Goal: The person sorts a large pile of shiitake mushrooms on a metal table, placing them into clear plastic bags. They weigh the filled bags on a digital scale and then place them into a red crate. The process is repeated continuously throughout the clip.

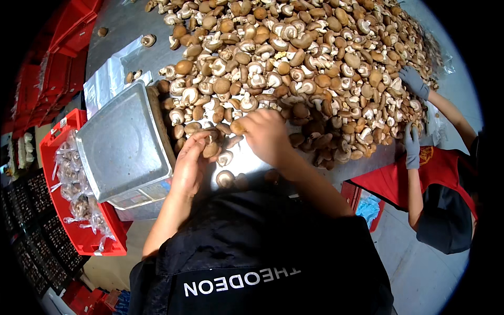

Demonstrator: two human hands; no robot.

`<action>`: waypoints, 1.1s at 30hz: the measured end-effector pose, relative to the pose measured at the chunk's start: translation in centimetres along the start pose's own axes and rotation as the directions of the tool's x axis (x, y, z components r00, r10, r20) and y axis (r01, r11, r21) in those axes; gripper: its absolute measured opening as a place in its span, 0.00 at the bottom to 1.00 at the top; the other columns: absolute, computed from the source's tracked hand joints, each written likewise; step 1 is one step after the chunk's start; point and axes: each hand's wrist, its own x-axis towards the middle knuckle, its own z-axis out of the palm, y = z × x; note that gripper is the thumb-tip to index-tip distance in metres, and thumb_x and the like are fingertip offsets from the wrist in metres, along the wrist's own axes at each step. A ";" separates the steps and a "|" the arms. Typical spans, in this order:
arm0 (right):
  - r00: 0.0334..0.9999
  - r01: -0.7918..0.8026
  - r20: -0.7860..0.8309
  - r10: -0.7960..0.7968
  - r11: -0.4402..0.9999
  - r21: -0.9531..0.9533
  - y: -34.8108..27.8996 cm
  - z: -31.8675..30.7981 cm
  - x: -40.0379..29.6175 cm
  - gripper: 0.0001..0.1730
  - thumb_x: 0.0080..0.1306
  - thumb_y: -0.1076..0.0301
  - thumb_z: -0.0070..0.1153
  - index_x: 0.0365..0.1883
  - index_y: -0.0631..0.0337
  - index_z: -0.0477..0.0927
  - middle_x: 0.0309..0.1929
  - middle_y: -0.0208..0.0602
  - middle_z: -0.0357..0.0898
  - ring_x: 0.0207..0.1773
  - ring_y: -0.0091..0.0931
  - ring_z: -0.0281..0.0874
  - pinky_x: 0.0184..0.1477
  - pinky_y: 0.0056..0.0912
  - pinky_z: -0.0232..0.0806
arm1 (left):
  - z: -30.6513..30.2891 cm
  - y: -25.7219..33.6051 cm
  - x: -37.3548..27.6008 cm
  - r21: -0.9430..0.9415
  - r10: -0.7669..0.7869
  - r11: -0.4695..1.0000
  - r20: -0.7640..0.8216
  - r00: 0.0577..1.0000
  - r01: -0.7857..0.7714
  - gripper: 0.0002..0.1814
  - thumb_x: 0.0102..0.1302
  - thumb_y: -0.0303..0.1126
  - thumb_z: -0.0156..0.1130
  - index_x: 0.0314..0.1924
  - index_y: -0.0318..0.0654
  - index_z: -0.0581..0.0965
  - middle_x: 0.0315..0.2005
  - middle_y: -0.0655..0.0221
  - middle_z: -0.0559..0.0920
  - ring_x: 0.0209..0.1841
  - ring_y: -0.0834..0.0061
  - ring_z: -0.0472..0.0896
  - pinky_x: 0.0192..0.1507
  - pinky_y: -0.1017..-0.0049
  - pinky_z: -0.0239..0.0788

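Observation:
A big heap of shiitake mushrooms (252, 75) covers much of the metal table (134, 19) before me. Some lie cap up, others show pale gills and stems. My left hand (192, 161) holds brown mushrooms (210, 149) between thumb and fingers, low over the near edge of the heap. Just right of it, my right hand (264, 132) is slightly blurred and pinches one tan mushroom (237, 127) at its fingertips. Loose mushrooms, one of them gills up (225, 178), lie on the bright tabletop below the hands.
Left of my hands stands a metal-topped weighing scale (118, 141). Beyond it are plastic bags (112, 78) and a red crate (63, 220) holding bagged mushrooms (73, 173). Red crates (59, 75) are stacked farther left. At right, a co-worker's gloved hands (412, 147) touch the heap.

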 end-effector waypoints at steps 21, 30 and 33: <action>0.917 -0.327 -0.165 0.364 0.921 0.212 4.5 -6.2 0.1 0.09 0.60 0.77 0.51 0.39 0.64 0.79 0.36 0.42 0.79 0.37 0.33 0.78 0.39 0.29 0.69 | 0.1 3.2 0.5 0.753 0.315 0.644 -0.102 0.943 -0.134 0.20 0.57 0.32 0.65 0.49 0.33 0.76 0.25 0.70 0.80 0.26 0.81 0.76 0.31 0.81 0.67; 0.987 0.152 -0.010 -0.161 0.948 -0.279 -0.9 2.9 2.2 0.12 0.54 0.71 0.53 0.37 0.59 0.82 0.41 0.36 0.80 0.56 0.35 0.68 0.64 0.48 0.52 | -1.6 -2.3 -1.3 0.939 0.373 0.309 0.029 0.927 -0.154 0.17 0.54 0.33 0.65 0.45 0.38 0.77 0.37 0.62 0.80 0.34 0.68 0.80 0.38 0.73 0.71; 0.999 0.035 0.024 -0.033 0.996 -0.080 -3.5 3.6 -0.9 0.11 0.57 0.66 0.52 0.35 0.60 0.81 0.39 0.35 0.79 0.55 0.33 0.68 0.63 0.50 0.51 | -1.3 -2.6 -0.4 0.983 0.474 -0.054 0.178 0.862 -0.173 0.17 0.54 0.33 0.64 0.45 0.40 0.76 0.39 0.62 0.78 0.40 0.59 0.78 0.40 0.66 0.72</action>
